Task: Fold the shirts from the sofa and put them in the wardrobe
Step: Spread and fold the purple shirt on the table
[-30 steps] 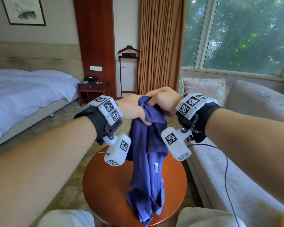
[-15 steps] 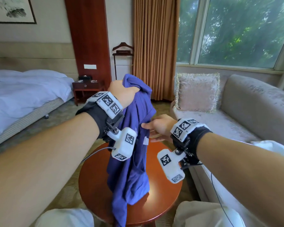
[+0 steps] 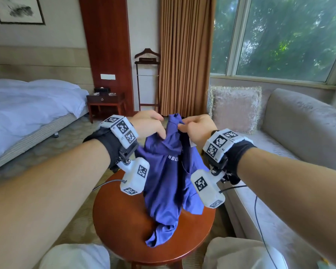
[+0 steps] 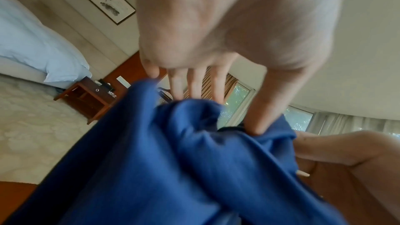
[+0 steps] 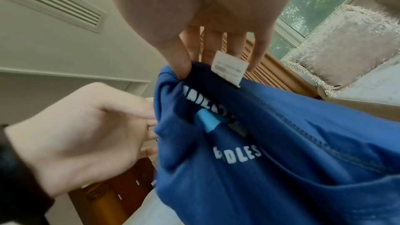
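Head view downward; wrist views close, shirt point(image 3: 169, 171) shared

White capitals on the blue shirt point(image 5: 281, 143) read "DLES", an incomplete word partly hidden by folds. The print on its white neck tag point(image 5: 230, 67) is illegibly blurred.

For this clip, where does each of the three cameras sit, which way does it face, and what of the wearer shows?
Head: worn on the head, looking forward and down; both forearms, left hand and right hand pinching the blue shirt above the round table.
Left wrist: looks along the left fingers into the shirt, bed behind.
Right wrist: looks along the right fingers at the shirt's label.
Shared: the shirt appears in every view.
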`<act>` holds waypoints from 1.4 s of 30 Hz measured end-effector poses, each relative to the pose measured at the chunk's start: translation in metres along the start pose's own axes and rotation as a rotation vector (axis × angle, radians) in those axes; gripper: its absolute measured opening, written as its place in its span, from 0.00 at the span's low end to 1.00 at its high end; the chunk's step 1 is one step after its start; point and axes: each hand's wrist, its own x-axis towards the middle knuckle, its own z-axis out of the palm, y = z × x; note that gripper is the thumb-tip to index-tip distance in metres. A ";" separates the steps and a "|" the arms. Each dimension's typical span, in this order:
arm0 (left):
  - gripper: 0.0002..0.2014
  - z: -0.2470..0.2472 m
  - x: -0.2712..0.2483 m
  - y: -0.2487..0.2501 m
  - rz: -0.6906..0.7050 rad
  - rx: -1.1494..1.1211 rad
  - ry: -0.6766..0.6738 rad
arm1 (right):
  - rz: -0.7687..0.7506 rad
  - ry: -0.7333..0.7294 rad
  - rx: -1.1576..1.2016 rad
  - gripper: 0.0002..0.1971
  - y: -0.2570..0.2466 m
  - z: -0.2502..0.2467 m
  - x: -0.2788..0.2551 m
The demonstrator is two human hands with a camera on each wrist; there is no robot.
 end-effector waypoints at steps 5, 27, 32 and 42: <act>0.20 0.005 -0.011 0.004 -0.017 -0.086 -0.218 | -0.071 -0.074 -0.040 0.08 -0.001 0.000 0.002; 0.22 -0.016 -0.018 0.037 0.253 -0.157 0.688 | 0.253 -0.012 -0.386 0.09 0.005 0.000 -0.029; 0.23 -0.040 -0.026 0.029 0.150 -0.131 0.764 | 0.289 0.017 -0.287 0.19 0.002 -0.021 -0.032; 0.10 -0.086 -0.065 0.045 -0.014 -0.257 0.917 | 0.140 0.032 -0.061 0.01 -0.070 -0.050 -0.078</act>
